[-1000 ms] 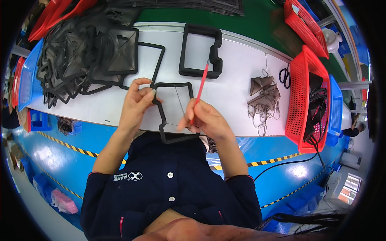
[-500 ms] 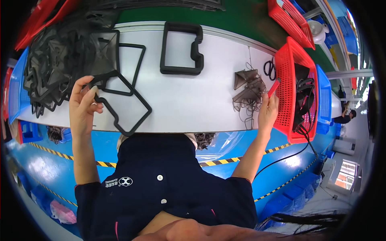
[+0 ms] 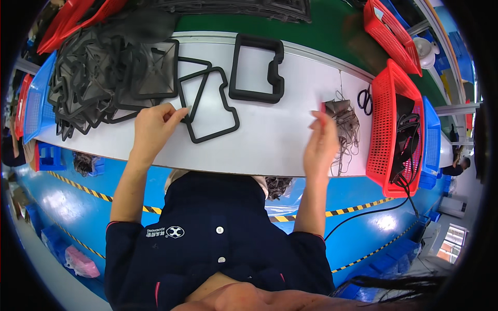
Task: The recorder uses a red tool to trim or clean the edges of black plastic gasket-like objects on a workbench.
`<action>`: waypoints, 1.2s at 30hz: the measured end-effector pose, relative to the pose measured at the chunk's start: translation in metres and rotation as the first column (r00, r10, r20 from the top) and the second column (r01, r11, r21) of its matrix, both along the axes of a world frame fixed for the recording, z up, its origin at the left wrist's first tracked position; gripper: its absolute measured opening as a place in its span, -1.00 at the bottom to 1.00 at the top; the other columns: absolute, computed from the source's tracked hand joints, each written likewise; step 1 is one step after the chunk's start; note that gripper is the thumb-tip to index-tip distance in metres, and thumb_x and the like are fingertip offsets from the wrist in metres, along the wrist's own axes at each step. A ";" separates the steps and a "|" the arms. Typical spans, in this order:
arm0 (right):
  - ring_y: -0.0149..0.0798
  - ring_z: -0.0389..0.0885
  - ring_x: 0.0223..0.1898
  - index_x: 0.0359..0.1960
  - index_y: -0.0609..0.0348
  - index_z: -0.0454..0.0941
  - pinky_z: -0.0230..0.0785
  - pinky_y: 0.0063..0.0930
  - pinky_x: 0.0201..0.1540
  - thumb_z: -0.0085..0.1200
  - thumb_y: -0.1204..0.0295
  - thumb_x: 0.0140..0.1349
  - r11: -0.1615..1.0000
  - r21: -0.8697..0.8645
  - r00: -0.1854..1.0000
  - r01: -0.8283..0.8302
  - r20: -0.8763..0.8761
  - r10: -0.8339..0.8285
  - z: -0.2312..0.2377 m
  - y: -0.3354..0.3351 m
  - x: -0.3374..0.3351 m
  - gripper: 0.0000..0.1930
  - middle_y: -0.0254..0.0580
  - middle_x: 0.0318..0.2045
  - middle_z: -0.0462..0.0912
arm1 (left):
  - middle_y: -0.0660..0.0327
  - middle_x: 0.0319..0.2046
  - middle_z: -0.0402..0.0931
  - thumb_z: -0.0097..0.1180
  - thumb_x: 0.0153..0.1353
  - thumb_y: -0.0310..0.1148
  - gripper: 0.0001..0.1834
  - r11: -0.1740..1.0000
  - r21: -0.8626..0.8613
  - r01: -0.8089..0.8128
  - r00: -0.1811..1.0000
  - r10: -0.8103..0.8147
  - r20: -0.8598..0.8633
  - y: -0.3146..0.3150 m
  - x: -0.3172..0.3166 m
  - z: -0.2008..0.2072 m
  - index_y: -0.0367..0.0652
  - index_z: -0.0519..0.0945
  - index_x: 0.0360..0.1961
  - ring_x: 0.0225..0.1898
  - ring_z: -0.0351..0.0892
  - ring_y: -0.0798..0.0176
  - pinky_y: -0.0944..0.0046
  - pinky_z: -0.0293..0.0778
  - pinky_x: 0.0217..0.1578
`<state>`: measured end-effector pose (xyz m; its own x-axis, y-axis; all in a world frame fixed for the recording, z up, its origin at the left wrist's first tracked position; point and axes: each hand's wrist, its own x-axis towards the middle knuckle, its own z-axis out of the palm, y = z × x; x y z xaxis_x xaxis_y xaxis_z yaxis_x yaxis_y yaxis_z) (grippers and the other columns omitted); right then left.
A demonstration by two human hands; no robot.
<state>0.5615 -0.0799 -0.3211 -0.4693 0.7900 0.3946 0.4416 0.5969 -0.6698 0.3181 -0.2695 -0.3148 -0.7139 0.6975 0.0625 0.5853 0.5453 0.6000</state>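
A thin black rubber frame gasket (image 3: 215, 137) with a notched side lies on the white table, overlapping another black frame (image 3: 194, 61) behind it. My left hand (image 3: 155, 127) is closed at its left edge, thumb and forefinger pinching there. My right hand (image 3: 320, 145) is raised over the table's right part, closed around a slim red tool (image 3: 322, 107) that is blurred and mostly hidden by the fingers. Just beyond it lies a tangle of dark scrap trimmings (image 3: 346, 124). Farther back stands a neat stack of black frames (image 3: 257, 96).
A large pile of untrimmed black gaskets (image 3: 93, 78) covers the table's left end. Black scissors (image 3: 365, 100) lie beside a red basket (image 3: 381, 124) holding dark pieces and cords. Blue crates (image 3: 431, 135) stand beyond. The table's front edge is near my body.
The frame in my left hand has come down onto the table, farther right. My right hand has shifted left with the red tool. The whole view has moved slightly.
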 end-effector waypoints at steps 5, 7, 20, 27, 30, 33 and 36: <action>-0.13 0.57 -0.50 -0.38 0.21 0.45 0.39 -0.29 -0.49 0.08 0.33 0.08 0.955 -0.022 0.909 -0.295 0.302 0.288 -0.020 -0.044 -0.070 -0.80 -0.14 -0.55 0.54 | 0.21 -0.84 0.32 0.26 -0.05 -0.15 -0.61 0.996 -0.084 -0.008 0.990 -0.003 -0.140 0.017 0.002 -0.015 -0.27 0.48 -0.70 -0.80 0.26 0.30 0.30 0.17 -0.69; -0.13 0.57 -0.53 -0.45 0.21 0.40 0.39 -0.30 -0.52 0.09 0.33 0.07 0.949 -0.083 0.875 -0.304 0.371 0.312 -0.019 -0.047 -0.082 -0.79 -0.14 -0.58 0.53 | 0.21 -0.85 0.31 0.26 -0.05 -0.18 -0.62 0.995 -0.094 -0.031 0.994 0.021 -0.108 0.016 0.000 -0.013 -0.28 0.47 -0.70 -0.80 0.25 0.32 0.31 0.17 -0.69; -0.10 0.48 -0.67 -0.52 0.21 0.41 0.30 -0.31 -0.59 0.11 0.39 0.00 0.999 -0.025 0.984 0.035 0.177 -0.030 0.037 0.012 -0.077 -0.83 -0.17 -0.67 0.51 | 0.32 -0.81 0.32 0.19 0.03 -0.31 -0.69 0.937 0.344 0.068 0.978 -0.130 0.161 0.104 -0.011 0.035 -0.31 0.46 -0.67 -0.71 0.19 0.53 0.44 0.12 -0.65; -0.05 0.50 -0.67 -0.51 0.25 0.40 0.32 -0.25 -0.58 0.08 0.40 0.01 0.998 -0.015 0.972 0.058 0.229 -0.053 0.000 0.033 -0.076 -0.83 -0.09 -0.68 0.53 | 0.34 -0.79 0.33 0.19 0.06 -0.24 -0.66 0.960 0.256 0.113 0.966 -0.167 0.199 0.144 -0.020 -0.015 -0.29 0.50 -0.67 -0.71 0.21 0.52 0.46 0.09 -0.67; -0.04 0.51 -0.66 -0.50 0.25 0.40 0.32 -0.25 -0.56 0.07 0.39 0.02 0.995 -0.074 0.968 0.066 0.245 -0.046 0.004 0.032 -0.076 -0.83 -0.06 -0.68 0.53 | 0.34 -0.79 0.33 0.18 0.07 -0.21 -0.64 0.967 0.225 0.119 0.973 -0.159 0.168 0.144 -0.018 -0.009 -0.29 0.50 -0.67 -0.70 0.21 0.52 0.45 0.10 -0.67; -0.08 0.50 -0.66 -0.49 0.25 0.41 0.31 -0.29 -0.57 0.07 0.40 0.03 0.995 -0.069 0.967 0.068 0.249 -0.049 0.005 0.031 -0.077 -0.83 -0.06 -0.69 0.52 | 0.34 -0.78 0.34 0.16 0.09 -0.15 -0.60 0.966 0.216 0.140 0.964 -0.183 0.194 0.142 -0.022 -0.006 -0.29 0.51 -0.66 -0.70 0.23 0.51 0.45 0.12 -0.67; -0.24 0.41 -0.71 -0.51 0.25 0.43 0.25 -0.42 -0.59 0.08 0.39 0.04 0.993 -0.101 0.991 0.063 0.127 -0.050 0.005 0.030 -0.071 -0.83 -0.14 -0.73 0.46 | 0.33 -0.78 0.34 0.10 0.14 -0.08 -0.57 0.969 0.227 0.100 0.954 -0.158 0.253 0.131 -0.041 0.008 -0.27 0.53 -0.62 -0.69 0.29 0.52 0.47 0.17 -0.66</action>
